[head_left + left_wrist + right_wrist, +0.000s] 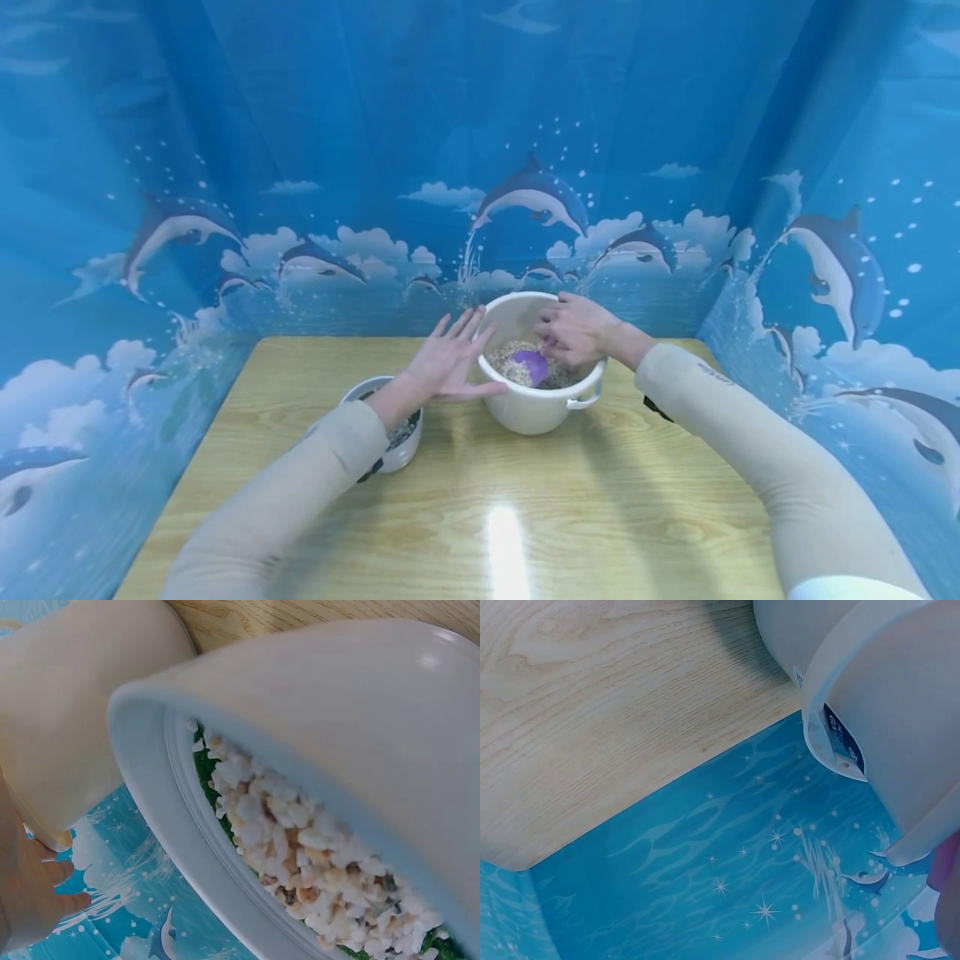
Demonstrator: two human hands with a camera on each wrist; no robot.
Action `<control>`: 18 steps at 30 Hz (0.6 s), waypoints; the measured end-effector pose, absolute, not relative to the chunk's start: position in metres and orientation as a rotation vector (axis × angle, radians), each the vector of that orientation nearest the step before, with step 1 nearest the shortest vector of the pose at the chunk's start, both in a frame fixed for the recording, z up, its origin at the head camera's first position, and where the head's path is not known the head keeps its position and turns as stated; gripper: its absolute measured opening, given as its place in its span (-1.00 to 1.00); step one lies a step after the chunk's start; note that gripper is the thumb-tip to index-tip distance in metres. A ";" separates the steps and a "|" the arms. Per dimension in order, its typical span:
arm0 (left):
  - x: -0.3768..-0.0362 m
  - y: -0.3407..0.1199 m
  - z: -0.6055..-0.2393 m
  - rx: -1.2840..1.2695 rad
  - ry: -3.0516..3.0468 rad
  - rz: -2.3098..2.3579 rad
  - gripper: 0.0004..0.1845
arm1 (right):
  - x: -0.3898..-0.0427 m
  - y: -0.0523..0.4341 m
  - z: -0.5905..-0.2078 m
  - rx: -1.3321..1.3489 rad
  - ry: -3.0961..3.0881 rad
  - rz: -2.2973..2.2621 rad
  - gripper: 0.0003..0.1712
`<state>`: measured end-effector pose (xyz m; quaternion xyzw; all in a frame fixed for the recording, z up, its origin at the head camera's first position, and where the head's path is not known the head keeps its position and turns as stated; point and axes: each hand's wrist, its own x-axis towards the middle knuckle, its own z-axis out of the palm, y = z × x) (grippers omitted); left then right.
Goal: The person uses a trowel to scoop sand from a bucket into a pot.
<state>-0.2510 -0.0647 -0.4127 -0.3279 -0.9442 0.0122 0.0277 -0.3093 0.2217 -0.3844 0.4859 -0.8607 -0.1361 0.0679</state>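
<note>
On the wood-grain table (637, 517) we see the white bucket (525, 415) against the spread, nearly straight fingers of the left hand (450, 360), which hold nothing and apparently steady its rim. The smaller white pot (407, 450) stands behind those fingers. Inside the bucket, we judge, the curled fingers of the right hand (576, 332) grip the purple scoop (531, 367), its handle hidden, to work the pale gravel (516, 347) beside them.
</note>
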 end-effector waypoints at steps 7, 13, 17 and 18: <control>-0.250 -0.065 -0.413 -1.011 -2.928 0.030 0.21 | -0.310 0.227 -0.385 1.450 -2.604 -0.353 -0.74; -0.250 -0.065 -0.412 -1.010 -2.931 0.036 0.21 | -0.311 0.232 -0.383 1.414 -2.585 -0.350 -0.75; -0.250 -0.065 -0.412 -1.011 -2.929 0.034 0.21 | -0.311 0.234 -0.381 1.407 -2.577 -0.353 -0.74; -0.250 -0.065 -0.412 -1.010 -2.930 0.032 0.21 | -0.310 0.234 -0.380 1.406 -2.577 -0.355 -0.73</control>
